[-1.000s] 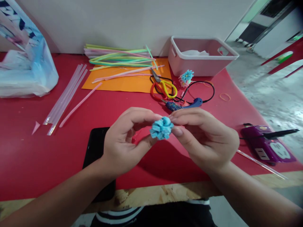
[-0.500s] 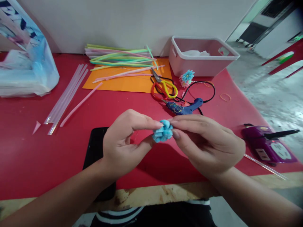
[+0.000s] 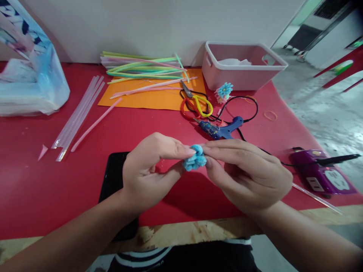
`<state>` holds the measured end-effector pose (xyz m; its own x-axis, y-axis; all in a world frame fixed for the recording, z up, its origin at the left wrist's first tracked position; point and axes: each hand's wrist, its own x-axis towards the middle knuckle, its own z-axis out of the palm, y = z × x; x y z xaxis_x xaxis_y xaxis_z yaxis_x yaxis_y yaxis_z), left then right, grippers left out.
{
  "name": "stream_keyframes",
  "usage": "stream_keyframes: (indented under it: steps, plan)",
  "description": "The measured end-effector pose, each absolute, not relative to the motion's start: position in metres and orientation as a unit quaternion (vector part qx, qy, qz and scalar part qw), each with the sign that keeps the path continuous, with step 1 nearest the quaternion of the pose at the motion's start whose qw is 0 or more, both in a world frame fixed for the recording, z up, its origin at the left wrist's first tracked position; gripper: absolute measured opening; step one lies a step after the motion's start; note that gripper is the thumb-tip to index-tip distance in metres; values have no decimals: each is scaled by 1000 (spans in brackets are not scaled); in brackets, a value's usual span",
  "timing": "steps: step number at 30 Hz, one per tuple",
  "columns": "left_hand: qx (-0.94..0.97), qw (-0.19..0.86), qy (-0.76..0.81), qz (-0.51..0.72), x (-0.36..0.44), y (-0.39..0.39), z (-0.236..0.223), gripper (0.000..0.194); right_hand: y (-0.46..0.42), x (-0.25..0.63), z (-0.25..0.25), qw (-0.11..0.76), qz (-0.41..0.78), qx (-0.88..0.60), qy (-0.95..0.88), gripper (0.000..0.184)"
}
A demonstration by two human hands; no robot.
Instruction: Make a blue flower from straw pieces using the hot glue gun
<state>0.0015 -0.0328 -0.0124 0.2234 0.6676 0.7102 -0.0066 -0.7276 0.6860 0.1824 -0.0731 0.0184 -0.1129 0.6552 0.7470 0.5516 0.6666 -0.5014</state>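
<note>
Between my two hands, above the red tabletop, is a small blue bundle of looped pipe cleaner. My left hand pinches its left side with thumb and forefinger. From the right, the thumb and fingertips of my right hand grip the same loops. Parts of the bundle are covered by the fingertips. Just beyond my right hand lies a blue glue gun, its nozzle pointing left. A black phone lies partly beneath my left hand and forearm.
Behind are scissors, an orange sheet with several colored pipe cleaners, a finished-looking flower and a pink basket. Clear glue sticks and a plastic bag are left. A purple power socket stands right.
The top loop of the blue bundle shows a more open ring than before, and the fingers have shifted very slightly. Both hands keep their pinch; the other things stay put.
</note>
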Motion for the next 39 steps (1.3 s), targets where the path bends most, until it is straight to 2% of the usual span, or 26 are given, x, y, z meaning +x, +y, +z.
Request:
stream_keyframes:
  steps: [4,10,15,18,22,26,29,33,39]
  plan:
    - [702,338,236,580,3,-36,-11,36,-73,182,16,544,96,-425,-717,19]
    - [612,505,276,542,4,-35,-8,47,-71,182,9,598,200,-442,-638,14]
    - [618,559,253,492,2,-30,-10,42,-68,184,8,591,241,-416,-647,21]
    - [636,535,250,496,3,-31,-10,40,-66,186,9,577,223,-402,-675,24]
    - [661,437,265,549,4,-36,-13,38,-66,187,10,558,188,-399,-703,22]
    - [681,367,289,564,2,-38,-17,43,-66,185,8,581,189,-409,-678,21]
    - [690,350,294,561,2,-37,-17,42,-67,182,6,597,164,-424,-661,18]
    - [702,328,292,561,3,-36,-15,36,-67,183,6,574,120,-429,-687,17]
    - [713,325,290,549,1,-37,-12,39,-68,184,10,548,90,-439,-706,19]
